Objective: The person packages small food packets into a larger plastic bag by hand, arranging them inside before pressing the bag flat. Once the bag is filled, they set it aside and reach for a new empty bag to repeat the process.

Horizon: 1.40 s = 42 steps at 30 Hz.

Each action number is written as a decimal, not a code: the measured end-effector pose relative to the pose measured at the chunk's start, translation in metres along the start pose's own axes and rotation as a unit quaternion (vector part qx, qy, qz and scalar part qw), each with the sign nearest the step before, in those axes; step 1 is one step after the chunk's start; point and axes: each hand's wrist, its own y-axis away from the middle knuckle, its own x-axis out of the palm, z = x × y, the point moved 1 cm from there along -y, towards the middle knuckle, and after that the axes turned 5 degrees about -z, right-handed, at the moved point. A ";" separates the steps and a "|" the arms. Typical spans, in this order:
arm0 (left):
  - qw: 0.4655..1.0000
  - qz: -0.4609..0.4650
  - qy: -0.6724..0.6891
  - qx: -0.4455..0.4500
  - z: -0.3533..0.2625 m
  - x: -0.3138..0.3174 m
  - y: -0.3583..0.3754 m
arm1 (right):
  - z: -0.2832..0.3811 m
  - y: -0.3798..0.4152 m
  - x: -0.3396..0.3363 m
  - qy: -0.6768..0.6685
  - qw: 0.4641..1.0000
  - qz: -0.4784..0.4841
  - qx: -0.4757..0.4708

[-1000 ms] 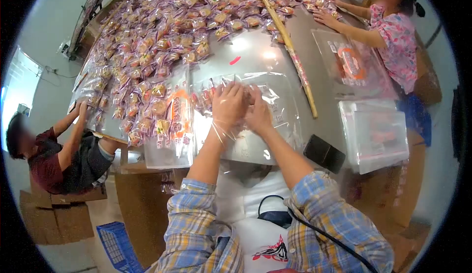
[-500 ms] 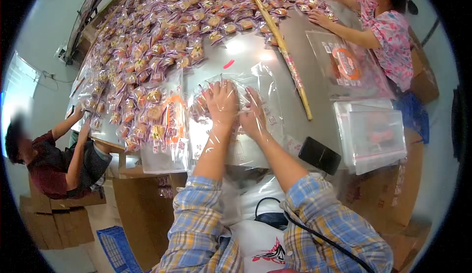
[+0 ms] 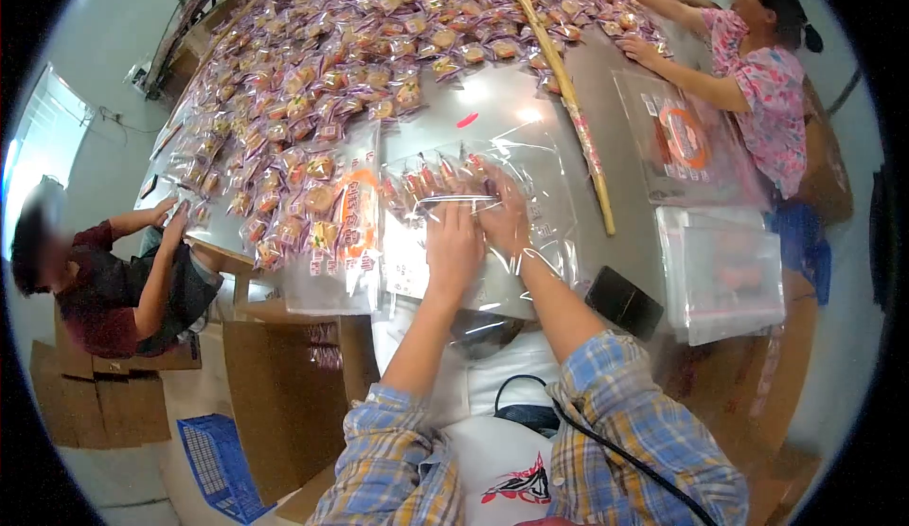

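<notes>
In the middle of the table's near side lies a clear plastic bag (image 3: 544, 185) with red print. Inside it, a row of small wrapped snack packets (image 3: 417, 183) stands side by side. My left hand (image 3: 454, 242) lies flat against the near side of the row, fingers straight and close together. Curled around the row's right end is my right hand (image 3: 507, 209), its fingertips partly hidden by film glare. Clear film covers part of my right forearm. Just left lies a printed clear bag (image 3: 358, 213) with an orange emblem.
Purple-edged wrapped snacks (image 3: 322, 81) are heaped across the far and left table. A wooden-handled pusher (image 3: 568, 90) lies to the right. Nearby are a dark phone (image 3: 623, 301) and stacked clear bags (image 3: 724, 270). Co-workers (image 3: 123, 280) sit left and right. An open carton (image 3: 284, 403) stands below.
My left hand has moved down toward me and off the top of the packets. My right hand has shifted to their right end. The packets now show in a row. The view has turned slightly.
</notes>
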 end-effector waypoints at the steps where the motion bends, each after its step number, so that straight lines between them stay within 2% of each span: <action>1: 0.999 0.008 -0.026 -0.029 -0.006 -0.006 0.003 | 0.007 -0.004 -0.002 -0.007 1.000 0.011 0.028; 2: 0.997 0.018 -0.052 -0.057 -0.010 -0.013 0.007 | 0.015 -0.007 -0.003 -0.013 0.998 0.023 0.057; 3: 0.997 0.017 -0.053 -0.053 -0.012 -0.023 0.009 | 0.017 -0.011 -0.004 0.014 1.000 0.007 -0.010; 6: 0.982 0.084 -0.014 -0.170 -0.018 -0.026 0.009 | 0.024 -0.023 -0.006 0.060 0.988 0.115 0.083; 7: 0.960 0.155 -0.025 -0.233 -0.021 -0.029 0.006 | 0.011 -0.026 0.002 0.026 0.986 0.128 0.102; 10: 0.965 0.162 -0.086 -0.189 -0.016 -0.030 0.009 | 0.000 -0.031 0.016 0.085 0.989 0.105 0.060; 11: 0.943 0.246 -0.098 -0.201 -0.013 -0.028 0.008 | -0.001 -0.031 0.014 0.123 0.980 0.140 0.061; 14: 0.947 0.261 -0.090 -0.162 -0.013 -0.030 0.017 | 0.005 -0.028 0.008 0.080 0.990 0.117 -0.020; 17: 0.942 0.271 -0.072 -0.187 -0.010 -0.024 0.029 | 0.011 -0.024 0.011 0.030 0.996 0.047 -0.075; 21: 0.932 0.302 -0.043 -0.195 -0.009 -0.031 0.028 | 0.011 -0.016 0.010 0.089 0.993 0.056 -0.053; 24: 0.961 0.228 -0.096 -0.128 -0.005 -0.026 0.038 | 0.008 -0.018 0.013 0.123 0.988 0.038 -0.088; 29: 0.948 0.260 -0.041 -0.179 -0.004 -0.022 0.041 | 0.011 -0.020 0.013 0.145 0.980 0.019 -0.136; 32: 0.952 0.250 -0.067 -0.162 -0.003 -0.017 0.044 | 0.003 -0.022 0.020 0.151 0.984 0.050 -0.084; 35: 0.954 0.247 -0.079 -0.153 -0.004 -0.023 0.043 | 0.045 -0.028 0.007 0.193 0.973 0.078 -0.102; 38: 0.948 0.264 -0.085 -0.157 -0.006 -0.025 0.040 | 0.057 -0.034 0.006 0.158 0.964 0.110 -0.185; 40: 0.941 0.283 -0.075 -0.170 -0.007 -0.027 0.038 | 0.060 -0.034 0.008 0.169 0.954 0.153 -0.195; 42: 0.949 0.262 -0.074 -0.159 -0.004 -0.023 0.040 | 0.057 -0.035 0.012 0.197 0.942 0.182 -0.202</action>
